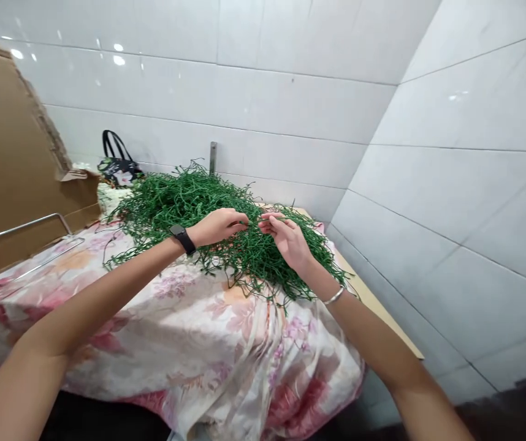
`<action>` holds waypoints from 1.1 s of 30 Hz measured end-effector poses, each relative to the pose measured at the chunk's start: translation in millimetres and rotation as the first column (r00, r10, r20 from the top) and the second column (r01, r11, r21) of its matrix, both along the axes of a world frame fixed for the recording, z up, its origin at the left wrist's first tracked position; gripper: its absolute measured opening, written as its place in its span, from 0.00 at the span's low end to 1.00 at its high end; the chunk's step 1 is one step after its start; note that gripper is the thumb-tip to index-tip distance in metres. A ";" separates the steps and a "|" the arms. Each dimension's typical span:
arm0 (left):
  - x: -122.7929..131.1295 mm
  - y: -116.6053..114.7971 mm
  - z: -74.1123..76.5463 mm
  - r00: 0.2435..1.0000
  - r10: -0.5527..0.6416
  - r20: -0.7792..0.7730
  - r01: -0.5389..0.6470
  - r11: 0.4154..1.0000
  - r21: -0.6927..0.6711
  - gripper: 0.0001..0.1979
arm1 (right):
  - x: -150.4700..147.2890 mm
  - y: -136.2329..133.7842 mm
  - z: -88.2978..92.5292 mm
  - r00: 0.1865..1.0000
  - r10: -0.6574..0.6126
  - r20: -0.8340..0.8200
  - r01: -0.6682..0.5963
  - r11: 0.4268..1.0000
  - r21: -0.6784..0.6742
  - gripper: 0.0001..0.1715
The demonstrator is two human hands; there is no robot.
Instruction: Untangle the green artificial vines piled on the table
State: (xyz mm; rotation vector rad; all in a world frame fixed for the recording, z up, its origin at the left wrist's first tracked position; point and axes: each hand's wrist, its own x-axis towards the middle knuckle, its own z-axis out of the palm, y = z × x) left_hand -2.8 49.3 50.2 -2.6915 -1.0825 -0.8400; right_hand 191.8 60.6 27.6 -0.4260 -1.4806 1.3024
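Glossy white wall tiles (pixel 290 79) upper frame; matt brown corrugated cardboard (pixel 10 153) at left; soft floral cloth (pixel 208 343) — wiry green plastic-looking stems (pixel 189 202) heaped centre — a smooth metal bangle (pixel 334 297).

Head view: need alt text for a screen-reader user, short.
The left hand and right hand pinch a thin green stem above a tangled pile of green stems on a floral cloth. A black bag and cardboard sit behind, by white tiled walls.

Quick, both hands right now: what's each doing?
Left hand: closed, pinching a green stem.
Right hand: closed, pinching the same green stem.
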 end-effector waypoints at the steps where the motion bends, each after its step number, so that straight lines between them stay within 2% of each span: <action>1: 0.0 5.6 -3.1 1.000 0.008 -0.002 -0.008 1.000 0.008 0.11 | 1.9 3.6 -1.1 0.999 -0.033 -0.017 0.033 0.999 -0.012 0.08; 5: -2.3 21.2 -17.3 0.999 0.030 -0.015 -0.029 0.999 0.044 0.12 | 10.3 15.7 -1.0 0.989 -0.123 -0.077 0.121 0.992 -0.029 0.08; 8: -5.2 22.4 -24.6 0.998 0.061 0.011 -0.062 0.995 0.074 0.14 | 16.5 18.5 5.3 0.977 -0.165 -0.132 0.165 0.986 -0.011 0.07; 13: -10.2 5.5 -30.3 0.991 0.130 -0.028 -0.125 0.982 0.143 0.17 | 22.5 16.3 14.8 0.962 -0.202 -0.186 0.199 0.979 -0.032 0.06; 17: -14.7 -7.6 -31.9 0.968 0.247 -0.036 -0.235 0.950 0.208 0.22 | 28.1 21.2 17.1 0.946 -0.222 -0.235 0.212 0.975 -0.069 0.07; 20: -20.5 -7.7 -30.9 0.938 0.343 -0.057 -0.332 0.932 0.149 0.23 | 39.4 28.4 20.2 0.922 -0.315 -0.226 0.297 0.949 -0.109 0.11; 23: -29.3 -0.3 -29.1 0.928 0.365 -0.077 -0.364 0.931 0.028 0.19 | 55.0 34.8 25.6 0.905 -0.340 -0.255 0.316 0.940 -0.133 0.12; 25: -35.5 5.5 -27.4 0.948 0.317 0.000 -0.317 0.947 -0.055 0.21 | 62.4 38.5 27.4 0.916 -0.292 -0.277 0.262 0.955 -0.143 0.11; 26: -37.7 7.3 -26.1 0.959 0.274 0.069 -0.268 0.960 -0.086 0.25 | 63.8 39.6 27.2 0.925 -0.263 -0.275 0.231 0.962 -0.146 0.11; 28: -38.9 6.5 -22.8 0.964 0.153 0.216 -0.125 0.983 -0.136 0.45 | 60.3 38.5 25.1 0.951 -0.197 -0.237 0.167 0.976 -0.140 0.09; 29: -37.4 3.7 -20.8 0.961 0.092 0.262 -0.049 0.985 -0.167 0.51 | 55.6 35.7 23.6 0.967 -0.153 -0.204 0.128 0.983 -0.131 0.09; 30: -34.6 -0.2 -18.9 0.955 0.040 0.294 0.021 0.979 -0.201 0.50 | 49.4 31.4 22.4 0.980 -0.104 -0.167 0.085 0.989 -0.118 0.08; 31: -30.8 -4.8 -17.2 0.940 0.026 0.339 0.049 0.976 -0.212 0.44 | 42.3 25.7 21.5 0.990 -0.048 -0.129 0.035 0.994 -0.104 0.08; 33: -22.2 -13.7 -15.0 0.907 0.020 0.421 0.050 0.987 -0.154 0.34 | 28.1 11.8 21.6 0.997 0.048 -0.068 -0.054 0.995 -0.078 0.08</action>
